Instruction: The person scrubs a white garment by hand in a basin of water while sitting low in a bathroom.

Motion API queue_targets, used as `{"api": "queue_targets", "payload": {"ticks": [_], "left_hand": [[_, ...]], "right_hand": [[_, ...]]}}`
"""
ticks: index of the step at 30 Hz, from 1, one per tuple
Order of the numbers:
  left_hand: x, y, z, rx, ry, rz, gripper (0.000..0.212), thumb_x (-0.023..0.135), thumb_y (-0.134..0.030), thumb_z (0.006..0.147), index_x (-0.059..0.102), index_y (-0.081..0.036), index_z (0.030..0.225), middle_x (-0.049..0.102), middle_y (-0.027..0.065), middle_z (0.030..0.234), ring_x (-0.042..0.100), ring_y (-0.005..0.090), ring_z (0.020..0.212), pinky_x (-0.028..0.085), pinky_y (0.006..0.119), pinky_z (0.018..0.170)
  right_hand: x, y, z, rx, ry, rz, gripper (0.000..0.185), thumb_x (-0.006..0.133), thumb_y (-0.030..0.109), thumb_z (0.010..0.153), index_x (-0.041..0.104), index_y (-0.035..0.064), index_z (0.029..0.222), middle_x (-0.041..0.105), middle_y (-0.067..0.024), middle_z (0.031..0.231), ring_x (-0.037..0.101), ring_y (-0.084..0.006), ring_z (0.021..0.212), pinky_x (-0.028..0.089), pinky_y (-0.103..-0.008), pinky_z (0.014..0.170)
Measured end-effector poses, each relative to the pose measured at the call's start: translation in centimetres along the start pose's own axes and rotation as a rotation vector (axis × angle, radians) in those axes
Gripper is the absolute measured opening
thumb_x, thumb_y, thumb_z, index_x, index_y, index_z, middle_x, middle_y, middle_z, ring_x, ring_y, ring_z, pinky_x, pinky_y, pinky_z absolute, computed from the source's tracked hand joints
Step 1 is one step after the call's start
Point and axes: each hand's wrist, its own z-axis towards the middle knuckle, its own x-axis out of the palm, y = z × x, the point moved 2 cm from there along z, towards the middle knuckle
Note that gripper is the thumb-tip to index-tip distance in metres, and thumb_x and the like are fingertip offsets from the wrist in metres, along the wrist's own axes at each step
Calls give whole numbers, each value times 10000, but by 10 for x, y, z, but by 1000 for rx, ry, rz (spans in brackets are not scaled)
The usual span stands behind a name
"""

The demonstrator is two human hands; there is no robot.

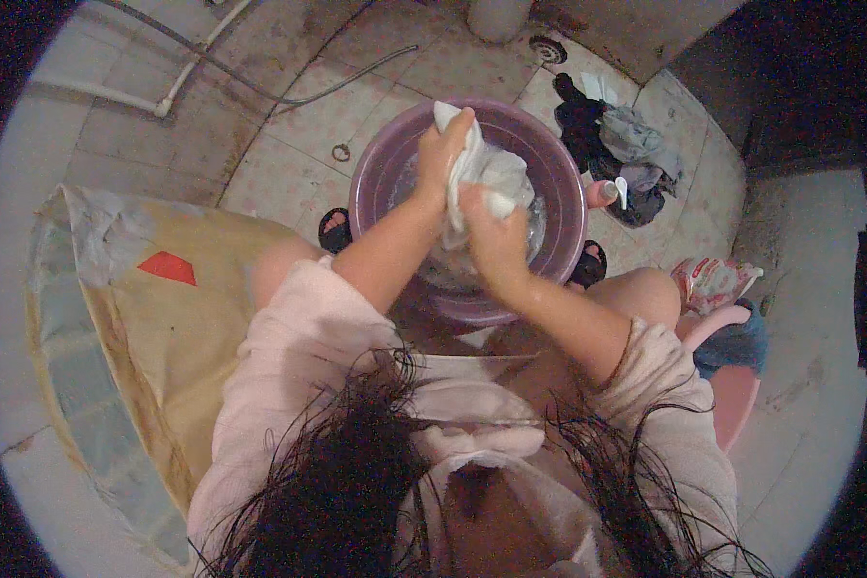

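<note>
A round purple plastic basin [361, 180] stands on the tiled floor between my feet, with water and suds inside. Over it, a wet white cloth [502, 170] is bunched between my hands. My left hand [444, 152] grips the cloth's upper left part, the thumb towards its folded tip. My right hand [495, 217] is closed on the lower part, and a small white lump, perhaps soap or foam, shows at its fingers. The cloth's lower end hangs into the basin, partly hidden by my right hand.
Dark and grey clothes [632, 141] lie on the floor at the upper right, near a pink pump bottle [604, 193]. A printed plastic bag [715, 282] and a pink tub [740, 404] are at right. A grey hose [346, 83] and a floor drain [547, 50] are beyond the basin.
</note>
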Motion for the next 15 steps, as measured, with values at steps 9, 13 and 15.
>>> {"api": "queue_targets", "payload": {"ticks": [9,13,15], "left_hand": [[23,11,-34,78,80,-36,312,510,-275,815,538,10,938,554,47,785,514,118,668,419,268,600],[1,-18,-8,17,-132,201,303,509,-285,812,551,2,899,554,39,733,492,119,565,411,282,528],[0,4,-17,39,-31,-11,300,515,-293,812,561,-4,881,557,38,759,497,119,606,407,283,556]], "right_hand": [[-2,-35,53,575,160,26,389,560,353,773,596,-17,660,576,-92,578,520,-174,500,412,-345,505],[1,9,9,380,194,157,336,565,311,776,578,3,644,551,-55,585,498,-132,520,391,-304,497],[-1,1,21,510,310,266,278,564,264,784,559,11,669,539,-28,629,490,-89,569,381,-261,501]]}}
